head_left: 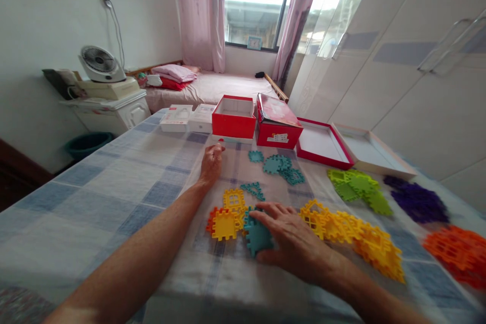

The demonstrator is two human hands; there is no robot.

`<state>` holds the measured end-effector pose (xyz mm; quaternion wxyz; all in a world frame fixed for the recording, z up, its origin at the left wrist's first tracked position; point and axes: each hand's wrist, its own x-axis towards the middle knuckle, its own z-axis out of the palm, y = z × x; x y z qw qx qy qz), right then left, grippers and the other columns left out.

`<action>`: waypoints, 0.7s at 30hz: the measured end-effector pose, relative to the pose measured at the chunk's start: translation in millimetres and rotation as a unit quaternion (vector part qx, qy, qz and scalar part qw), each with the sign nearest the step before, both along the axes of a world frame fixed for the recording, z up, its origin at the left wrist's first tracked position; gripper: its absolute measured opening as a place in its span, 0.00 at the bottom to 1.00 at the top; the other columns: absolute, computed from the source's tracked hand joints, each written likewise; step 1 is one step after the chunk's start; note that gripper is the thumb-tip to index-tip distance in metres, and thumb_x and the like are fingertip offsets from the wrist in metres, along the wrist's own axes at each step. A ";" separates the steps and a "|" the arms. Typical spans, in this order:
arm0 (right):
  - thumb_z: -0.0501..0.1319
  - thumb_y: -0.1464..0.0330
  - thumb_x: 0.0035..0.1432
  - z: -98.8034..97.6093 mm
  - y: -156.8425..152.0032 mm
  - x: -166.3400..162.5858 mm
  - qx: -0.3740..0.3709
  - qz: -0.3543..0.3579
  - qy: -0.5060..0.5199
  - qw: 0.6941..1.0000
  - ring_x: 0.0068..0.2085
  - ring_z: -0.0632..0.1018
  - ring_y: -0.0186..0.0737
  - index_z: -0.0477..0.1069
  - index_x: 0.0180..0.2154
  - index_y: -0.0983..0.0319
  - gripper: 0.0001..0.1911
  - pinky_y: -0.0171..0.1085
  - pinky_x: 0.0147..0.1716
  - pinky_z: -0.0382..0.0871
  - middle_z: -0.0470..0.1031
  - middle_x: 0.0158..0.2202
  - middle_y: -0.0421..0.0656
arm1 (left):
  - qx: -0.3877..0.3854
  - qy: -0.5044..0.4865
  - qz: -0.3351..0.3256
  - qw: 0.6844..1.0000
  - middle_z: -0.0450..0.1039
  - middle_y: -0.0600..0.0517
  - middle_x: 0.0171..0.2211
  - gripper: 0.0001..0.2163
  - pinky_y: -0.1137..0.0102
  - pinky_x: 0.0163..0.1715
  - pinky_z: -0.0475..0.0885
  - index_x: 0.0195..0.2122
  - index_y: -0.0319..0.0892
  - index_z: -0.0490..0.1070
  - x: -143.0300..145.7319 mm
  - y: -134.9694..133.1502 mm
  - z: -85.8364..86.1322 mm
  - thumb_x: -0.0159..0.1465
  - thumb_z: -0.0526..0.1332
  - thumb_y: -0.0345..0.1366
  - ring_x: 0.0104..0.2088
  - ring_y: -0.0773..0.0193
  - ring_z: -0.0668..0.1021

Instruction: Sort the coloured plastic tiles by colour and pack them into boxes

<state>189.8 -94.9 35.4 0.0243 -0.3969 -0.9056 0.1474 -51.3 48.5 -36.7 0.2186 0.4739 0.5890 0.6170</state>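
Note:
My right hand grips a teal square interlocking tile with notched edges, thumb at its near edge and fingers over its far edge. Touching or overlapping that tile on the left are yellow notched tiles, with an orange tile partly hidden beneath them. Farther forward, my left hand is closed, fingers curled, in front of the red open box; whatever it may hold is hidden. A teal triangular frame piece lies between the hands, and a small teal tile is right of my left hand.
Teal tiles, green tiles, purple pieces, yellow tiles and orange tiles lie in piles. White boxes, a lidded red box and shallow trays line the far side of the checked tablecloth.

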 end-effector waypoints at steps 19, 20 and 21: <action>0.58 0.69 0.55 -0.5 80.1 -19.4 0.172 -0.073 0.081 0.979 0.56 0.62 0.46 0.67 0.50 0.58 0.19 0.46 0.51 0.58 0.64 0.56 0.47 | 0.003 -0.001 -0.005 1.000 0.73 0.45 0.38 0.23 0.63 0.43 0.69 0.33 0.39 0.72 1.4 -2.5 1.2 0.62 0.46 0.52 0.39 0.59 0.75; 0.57 0.70 0.56 -1.9 76.6 -24.1 0.139 -0.033 0.101 0.984 0.55 0.64 0.44 0.69 0.48 0.57 0.17 0.44 0.51 0.58 0.66 0.53 0.45 | 0.002 -0.001 -0.003 1.000 0.72 0.45 0.38 0.24 0.63 0.43 0.69 0.33 0.39 0.72 1.6 -2.3 1.4 0.62 0.45 0.53 0.39 0.59 0.75; 0.57 0.69 0.56 -3.4 73.0 -29.3 0.109 0.002 0.119 0.987 0.54 0.65 0.41 0.69 0.48 0.57 0.16 0.42 0.51 0.59 0.68 0.52 0.44 | 0.002 -0.002 -0.001 1.000 0.72 0.45 0.38 0.24 0.63 0.43 0.69 0.33 0.39 0.72 1.9 -2.2 1.7 0.62 0.45 0.53 0.39 0.59 0.75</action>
